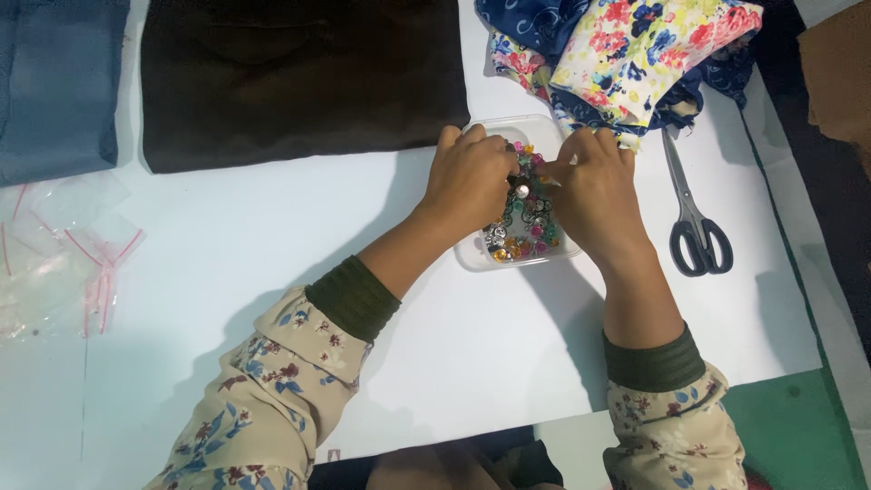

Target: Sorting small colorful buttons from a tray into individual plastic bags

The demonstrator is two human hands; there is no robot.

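Observation:
A clear plastic tray [472, 260] sits on the white table, filled with several small coloured snap buttons [523, 234] in pink, green, gold and silver. My left hand [467, 177] hovers over the tray's left side, fingers curled, pinching a small silver button [523, 190] at its fingertips. My right hand [594, 195] lies over the tray's right side, its fingertips meeting the left hand's above the buttons. Whether the right hand grips a piece of its own is hidden by the fingers.
Dark-handled scissors [694, 227] lie right of the tray. Floral fabrics [635, 50] are piled at the back right, a dark brown folded cloth [299, 77] at the back centre, blue cloth [54, 82] at the back left. Small clear zip bags [63, 259] lie at the left.

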